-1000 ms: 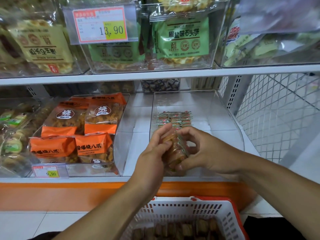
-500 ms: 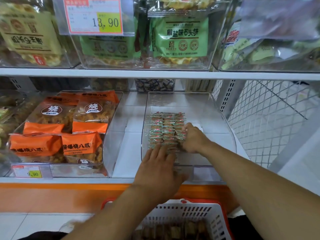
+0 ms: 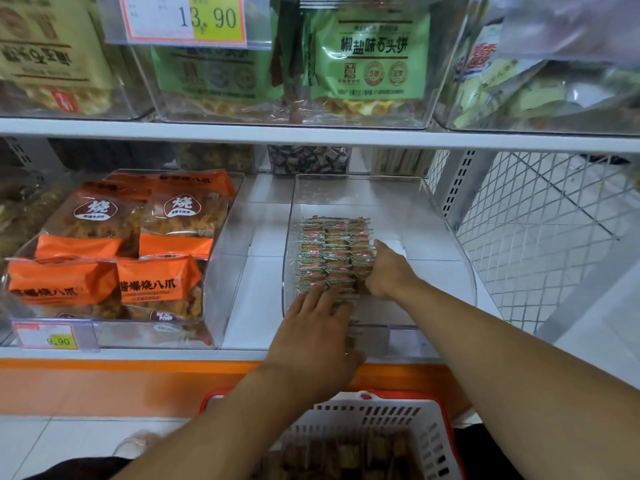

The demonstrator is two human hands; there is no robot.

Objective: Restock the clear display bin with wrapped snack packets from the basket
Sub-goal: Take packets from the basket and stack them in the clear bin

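Observation:
A clear display bin sits on the lower shelf, right of centre. Rows of small wrapped snack packets with green-and-red edges lie flat on its floor. My left hand lies with straight fingers spread over the near end of the rows. My right hand presses against the right side of the rows, its index finger stretched forward and the other fingers curled. Below, the white basket with a red rim holds several brown wrapped packets.
A second clear bin to the left holds orange snack bags. The upper shelf carries bins of green bags and a price tag reading 13.90. A white wire mesh panel closes the right side.
A second ago both hands held a stack of packets above the bin's front. The packets now lie in rows on the bin floor, with both hands lowered onto them.

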